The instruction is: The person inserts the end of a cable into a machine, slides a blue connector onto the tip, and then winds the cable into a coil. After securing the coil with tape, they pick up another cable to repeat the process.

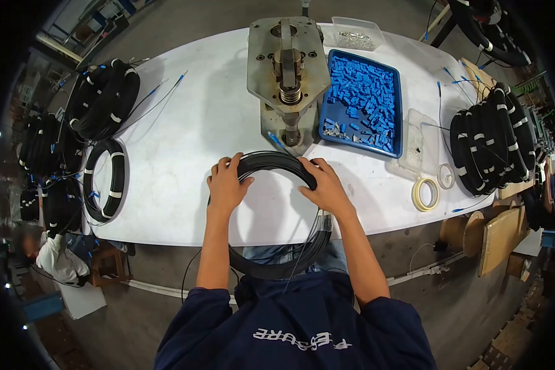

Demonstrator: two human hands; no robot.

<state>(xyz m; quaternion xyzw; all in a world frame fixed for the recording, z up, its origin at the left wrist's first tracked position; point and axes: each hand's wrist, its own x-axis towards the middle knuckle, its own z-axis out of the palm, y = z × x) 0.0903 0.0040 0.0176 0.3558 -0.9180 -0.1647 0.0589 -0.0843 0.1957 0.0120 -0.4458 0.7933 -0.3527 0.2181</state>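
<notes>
Both my hands grip a coil of black cable (277, 269) that leans over the table's front edge toward my body. My left hand (227, 183) wraps round the coil's upper left, thumb on the inner side. At its upper right, my right hand (322, 186) holds it the same way. A blue connector (274, 139) on a cable end points up from the coil, close to the base of a metal hand press (288, 68). White tape or a label (324, 221) shows on the coil's right side. Some fingertips are hidden behind the coil.
Right of the press lies a blue tray (401, 123) of small blue connectors, with a clear box (357, 34) of small parts behind. Tape rolls (425, 195) sit near the right edge. Taped cable coils (493, 142) stand right, others (105, 98) left. A person (58, 256) is at far left.
</notes>
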